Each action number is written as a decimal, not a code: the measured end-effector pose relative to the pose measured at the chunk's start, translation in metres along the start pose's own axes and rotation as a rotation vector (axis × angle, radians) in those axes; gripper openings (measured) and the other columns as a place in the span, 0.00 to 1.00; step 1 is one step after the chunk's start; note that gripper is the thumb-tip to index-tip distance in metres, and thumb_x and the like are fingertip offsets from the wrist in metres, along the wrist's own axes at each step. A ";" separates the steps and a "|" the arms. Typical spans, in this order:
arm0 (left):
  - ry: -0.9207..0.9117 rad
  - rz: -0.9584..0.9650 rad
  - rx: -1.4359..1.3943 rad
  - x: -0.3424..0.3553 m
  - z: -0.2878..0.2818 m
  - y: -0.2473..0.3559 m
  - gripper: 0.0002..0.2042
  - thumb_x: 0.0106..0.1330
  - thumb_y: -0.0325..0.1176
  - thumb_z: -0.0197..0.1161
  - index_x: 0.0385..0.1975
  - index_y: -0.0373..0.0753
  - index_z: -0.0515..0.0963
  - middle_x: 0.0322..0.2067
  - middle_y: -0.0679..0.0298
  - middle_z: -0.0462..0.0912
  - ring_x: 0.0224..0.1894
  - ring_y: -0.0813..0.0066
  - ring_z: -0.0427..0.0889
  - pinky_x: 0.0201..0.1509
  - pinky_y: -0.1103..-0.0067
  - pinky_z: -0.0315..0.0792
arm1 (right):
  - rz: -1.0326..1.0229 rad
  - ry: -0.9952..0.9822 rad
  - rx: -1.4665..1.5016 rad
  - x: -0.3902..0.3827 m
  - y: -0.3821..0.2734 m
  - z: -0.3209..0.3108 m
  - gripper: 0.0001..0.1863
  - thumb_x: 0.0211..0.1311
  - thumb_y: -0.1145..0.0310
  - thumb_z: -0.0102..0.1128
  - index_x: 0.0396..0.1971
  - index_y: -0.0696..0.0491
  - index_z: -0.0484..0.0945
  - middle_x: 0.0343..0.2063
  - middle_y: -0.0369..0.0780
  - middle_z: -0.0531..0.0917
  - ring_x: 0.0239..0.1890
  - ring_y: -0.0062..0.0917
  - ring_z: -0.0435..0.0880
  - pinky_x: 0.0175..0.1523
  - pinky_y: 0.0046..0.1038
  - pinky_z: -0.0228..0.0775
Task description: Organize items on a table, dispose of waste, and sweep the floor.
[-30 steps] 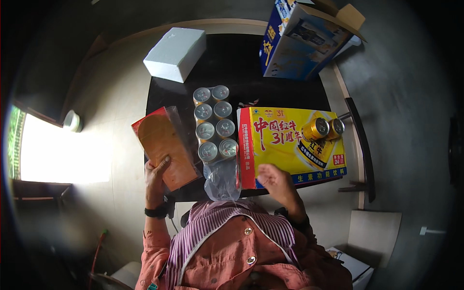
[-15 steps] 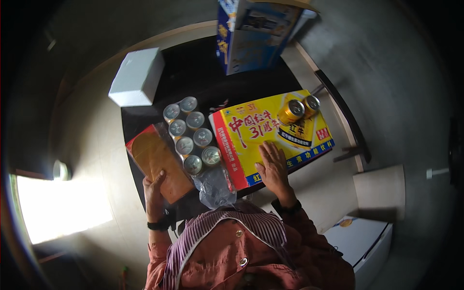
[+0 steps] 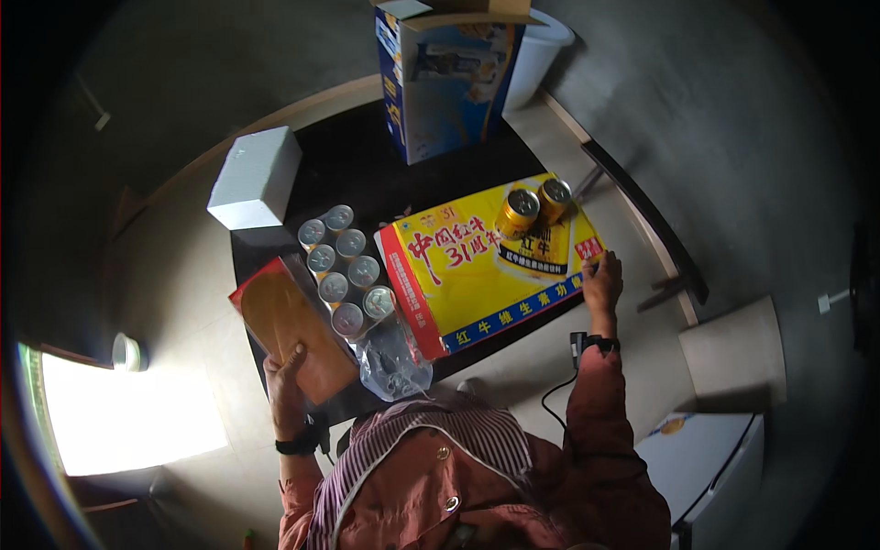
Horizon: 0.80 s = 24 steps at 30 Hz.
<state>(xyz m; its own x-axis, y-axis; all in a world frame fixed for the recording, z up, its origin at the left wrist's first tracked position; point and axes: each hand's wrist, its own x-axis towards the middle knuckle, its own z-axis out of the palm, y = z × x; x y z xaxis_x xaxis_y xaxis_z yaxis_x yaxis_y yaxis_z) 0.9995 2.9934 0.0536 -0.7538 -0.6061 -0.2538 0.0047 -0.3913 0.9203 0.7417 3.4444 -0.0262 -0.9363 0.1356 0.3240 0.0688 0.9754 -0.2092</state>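
Note:
My left hand point(image 3: 286, 390) grips the near end of a flat orange-brown panel point(image 3: 307, 353) with a red edge, the thumb lying on top. Its other fingers are hidden underneath. At the near right corner of a flat yellow carton point(image 3: 458, 298) with red and blue borders, my right hand point(image 3: 602, 282) is closed on the edge. Two gold drink cans point(image 3: 520, 213) stand on the carton's far right part. Between panel and carton, several cans with silver tops point(image 3: 335, 287) stand in two rows, with crumpled clear plastic wrap point(image 3: 394, 362) at their near end.
A white box point(image 3: 252, 188) sits at the dark table's point(image 3: 335, 147) far left. A tall blue carton point(image 3: 449, 101) with raised flaps stands at the far edge, a pale bucket point(image 3: 536, 60) behind it. Right of the table are a dark chair point(image 3: 646, 215) and a white cabinet point(image 3: 697, 458).
My right hand has slid right, from the carton's near middle to its near right corner. The left hand still holds the panel. The whole view has shifted slightly.

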 end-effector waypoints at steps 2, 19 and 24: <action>0.006 0.027 0.037 -0.015 0.002 -0.002 0.12 0.57 0.33 0.64 0.37 0.34 0.75 0.31 0.65 0.79 0.32 0.78 0.78 0.38 0.81 0.72 | 0.056 0.030 0.140 0.027 0.030 0.024 0.25 0.54 0.55 0.58 0.44 0.59 0.70 0.44 0.49 0.76 0.47 0.43 0.74 0.50 0.39 0.67; 0.096 0.108 -0.004 -0.082 0.004 -0.058 0.09 0.56 0.26 0.63 0.36 0.33 0.78 0.32 0.68 0.80 0.33 0.82 0.77 0.40 0.84 0.69 | 0.289 -0.752 0.982 0.074 0.050 0.007 0.28 0.57 0.45 0.55 0.39 0.59 0.78 0.31 0.39 0.82 0.28 0.22 0.80 0.35 0.23 0.72; 0.081 0.107 0.015 -0.081 0.003 -0.060 0.10 0.56 0.26 0.63 0.37 0.32 0.78 0.32 0.67 0.80 0.33 0.81 0.78 0.40 0.84 0.70 | 0.289 -0.653 0.886 0.077 0.058 0.023 0.26 0.58 0.47 0.55 0.36 0.59 0.78 0.28 0.38 0.82 0.25 0.21 0.79 0.33 0.23 0.71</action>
<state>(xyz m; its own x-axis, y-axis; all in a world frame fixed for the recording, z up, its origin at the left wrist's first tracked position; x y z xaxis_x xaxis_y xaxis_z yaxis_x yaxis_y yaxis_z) 1.0580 3.0683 0.0199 -0.6938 -0.6982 -0.1768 0.0723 -0.3117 0.9474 0.6659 3.5073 -0.0347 -0.9432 -0.0339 -0.3305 0.2863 0.4215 -0.8604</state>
